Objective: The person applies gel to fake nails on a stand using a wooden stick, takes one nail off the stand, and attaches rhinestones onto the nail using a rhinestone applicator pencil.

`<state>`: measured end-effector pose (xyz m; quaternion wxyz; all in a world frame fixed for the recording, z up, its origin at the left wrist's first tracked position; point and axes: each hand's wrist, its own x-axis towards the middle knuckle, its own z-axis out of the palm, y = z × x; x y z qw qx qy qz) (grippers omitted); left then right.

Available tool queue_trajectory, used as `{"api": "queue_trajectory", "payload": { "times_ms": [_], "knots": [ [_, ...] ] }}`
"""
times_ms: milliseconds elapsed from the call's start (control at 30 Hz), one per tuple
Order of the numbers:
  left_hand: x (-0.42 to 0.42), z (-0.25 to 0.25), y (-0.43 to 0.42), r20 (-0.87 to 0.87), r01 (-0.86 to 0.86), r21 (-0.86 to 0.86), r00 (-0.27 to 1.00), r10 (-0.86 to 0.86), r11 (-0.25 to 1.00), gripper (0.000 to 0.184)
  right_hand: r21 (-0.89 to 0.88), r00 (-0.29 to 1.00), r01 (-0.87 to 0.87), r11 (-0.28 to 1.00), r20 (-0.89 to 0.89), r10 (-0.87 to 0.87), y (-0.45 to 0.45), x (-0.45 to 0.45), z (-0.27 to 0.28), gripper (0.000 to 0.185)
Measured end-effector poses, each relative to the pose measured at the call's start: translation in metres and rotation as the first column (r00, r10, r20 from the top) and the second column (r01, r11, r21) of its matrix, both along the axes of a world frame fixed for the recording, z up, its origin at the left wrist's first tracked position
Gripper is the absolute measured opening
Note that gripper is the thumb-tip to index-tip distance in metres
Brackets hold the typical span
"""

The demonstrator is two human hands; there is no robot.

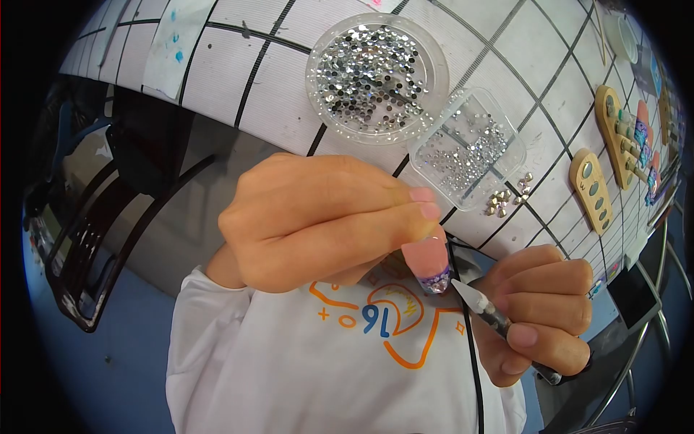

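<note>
My left hand [325, 224] is closed, its fingertips pinching a pink artificial nail [425, 259] with a glittery purple end. The nail hangs below those fingertips in front of a white shirt [289, 362]. In my closed right hand [542, 311] is a pen-like tool [493, 317] with a pale, pointed tip. That tip is close to the nail's glittery end; whether they touch is unclear. Beyond the hands, a round clear dish [315, 76] holds silver and dark rhinestones. A clear divided box [515, 148] with small clear stones overlaps its edge.
Loose gold-toned stones [499, 204] lie beside the box on the white, black-lined tabletop [535, 43]. Farther right are wooden holders [591, 189], some bearing decorated nails [642, 130]. Stained paper [172, 58] lies at the upper left, above a dark chair [87, 239].
</note>
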<state>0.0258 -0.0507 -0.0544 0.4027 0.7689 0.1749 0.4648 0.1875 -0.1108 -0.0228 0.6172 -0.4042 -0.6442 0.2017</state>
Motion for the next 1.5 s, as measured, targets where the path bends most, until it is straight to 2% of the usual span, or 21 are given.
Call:
{"api": "queue_trajectory", "payload": {
  "times_ms": [267, 333, 400, 433, 500, 733, 1033, 1367, 1433, 1467, 1500],
  "knots": [
    [0.0, -0.001, 0.0, 0.005, 0.01, 0.006, 1.0, -0.01, 1.0, 0.033, 0.012, 1.0, -0.015, 1.0, 0.009, 0.015, 0.001, 0.004, 0.001, 0.022],
    [0.0, -0.002, 0.0, 0.021, 0.003, 0.015, 1.0, -0.003, 1.0, 0.034, -0.017, 0.993, -0.101, 0.995, 0.06, 0.102, 0.003, 0.012, 0.004, 0.016],
    [0.0, -0.002, 0.0, 0.022, 0.002, 0.02, 1.0, -0.002, 1.0, 0.034, -0.076, 0.998, 0.038, 0.996, 0.047, -0.035, 0.005, 0.013, 0.005, 0.015],
    [0.0, -0.003, 0.0, 0.023, 0.001, 0.022, 1.0, -0.001, 1.0, 0.035, -0.019, 0.991, 0.123, 0.992, -0.048, -0.124, 0.009, 0.01, -0.002, 0.015],
    [0.0, -0.002, 0.0, 0.022, -0.01, 0.016, 1.0, 0.01, 1.0, 0.035, -0.15, 0.992, 0.049, 0.987, 0.122, -0.031, 0.012, 0.025, 0.001, 0.018],
    [0.0, 0.0, -0.002, -0.02, -0.041, 0.008, 0.999, 0.041, 0.999, 0.033, -0.18, 0.972, 0.225, 0.958, 0.109, -0.208, 0.016, 0.009, -0.005, 0.017],
    [0.0, -0.001, 0.0, -0.018, -0.018, 0.009, 1.0, 0.018, 1.0, 0.033, -0.241, 0.965, 0.25, 0.938, 0.141, -0.221, 0.016, 0.006, -0.003, 0.016],
    [0.001, -0.002, 0.0, -0.007, -0.011, 0.021, 1.0, 0.012, 1.0, 0.036, -0.18, 0.986, 0.143, 0.973, 0.115, -0.124, 0.015, 0.019, -0.003, 0.018],
    [0.002, -0.003, -0.001, 0.011, -0.035, 0.022, 0.999, 0.035, 0.999, 0.035, -0.134, 0.991, 0.025, 0.991, 0.131, -0.007, 0.013, 0.024, 0.001, 0.019],
    [0.001, -0.002, -0.001, 0.009, -0.035, 0.02, 0.999, 0.035, 0.999, 0.035, -0.092, 0.99, 0.109, 0.99, 0.098, -0.1, 0.01, 0.017, 0.0, 0.019],
    [0.001, -0.002, -0.001, -0.002, -0.033, 0.022, 0.999, 0.033, 0.999, 0.035, -0.075, 0.993, 0.112, 0.991, 0.049, -0.108, 0.009, 0.012, 0.001, 0.018]
  ]
}}
